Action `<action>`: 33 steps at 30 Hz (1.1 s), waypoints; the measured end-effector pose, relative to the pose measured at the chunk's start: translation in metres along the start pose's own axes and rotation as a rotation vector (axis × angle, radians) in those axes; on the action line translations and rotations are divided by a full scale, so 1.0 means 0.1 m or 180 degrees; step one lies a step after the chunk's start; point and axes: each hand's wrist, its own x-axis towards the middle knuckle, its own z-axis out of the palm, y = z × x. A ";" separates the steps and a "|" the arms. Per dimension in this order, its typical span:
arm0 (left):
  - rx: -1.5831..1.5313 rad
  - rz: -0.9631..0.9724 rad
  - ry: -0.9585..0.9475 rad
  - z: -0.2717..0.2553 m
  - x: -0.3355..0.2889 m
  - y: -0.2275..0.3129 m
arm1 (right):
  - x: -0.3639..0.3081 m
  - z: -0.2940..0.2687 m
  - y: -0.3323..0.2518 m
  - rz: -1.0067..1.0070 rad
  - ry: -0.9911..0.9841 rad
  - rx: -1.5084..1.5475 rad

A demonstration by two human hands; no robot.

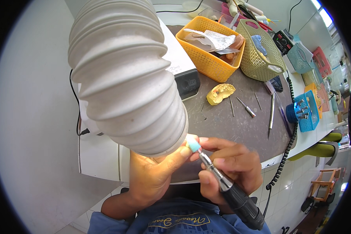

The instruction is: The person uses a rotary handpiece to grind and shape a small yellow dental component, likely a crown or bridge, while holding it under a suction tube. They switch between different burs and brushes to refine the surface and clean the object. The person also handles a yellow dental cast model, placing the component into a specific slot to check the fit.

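Observation:
My right hand [240, 165] is wrapped round a black and silver rotary handpiece [241, 202], which slants up and to the left. A pale blue-green tip [193, 145] sits at the handpiece's front end, close to the fingertips of my left hand [154, 177]. Those left fingers are pinched together at the mouth of a wide, ribbed white suction hose [124, 85]. Whatever they hold is mostly hidden by the fingers and the tip. A brightly lit spot shows where the two hands meet.
Beyond my hands, a yellow dental model [220, 94] and several thin metal tools [245, 107] lie on the dark mat [210, 128]. An orange basket [210, 59] and an olive basket [257, 64] stand behind. At right are a blue bur holder [296, 112] and a coiled black cord [282, 167].

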 end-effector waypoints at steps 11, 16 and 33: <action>-0.0132 0.0198 -0.0119 0.01 0.02 -0.03 | 0.01 -0.02 -0.03 0.0085 0.0016 0.0018; -0.0119 0.0176 0.0010 0.02 0.00 -0.03 | 0.01 -0.01 0.00 0.0023 0.0007 0.0099; -0.0105 0.0051 -0.0020 0.01 -0.01 0.00 | 0.01 -0.01 -0.02 -0.0002 0.0054 -0.0020</action>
